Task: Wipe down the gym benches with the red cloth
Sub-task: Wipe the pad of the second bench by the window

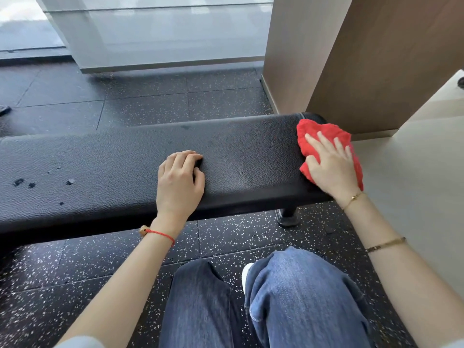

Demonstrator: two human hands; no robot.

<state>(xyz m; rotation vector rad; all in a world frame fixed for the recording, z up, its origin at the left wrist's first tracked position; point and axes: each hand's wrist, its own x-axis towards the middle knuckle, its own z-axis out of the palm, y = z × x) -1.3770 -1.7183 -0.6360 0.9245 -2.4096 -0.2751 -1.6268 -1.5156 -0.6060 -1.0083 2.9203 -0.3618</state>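
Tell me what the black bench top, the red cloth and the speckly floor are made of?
The bench top looks like black vinyl or faux leather: pebbly grain, dull sheen, small torn patches. The red cloth seems a soft woven or terry fabric, fuzzy and crumpled under the right hand. The floor looks like rubber tiles: matte black with white flecks and seams.

Bright daylight is coming through the frosted glass wall (160,33), glaring at the top left corner. The padded black leather bench (105,167) is bowing under wide-angle distortion; focus is staying sharp.
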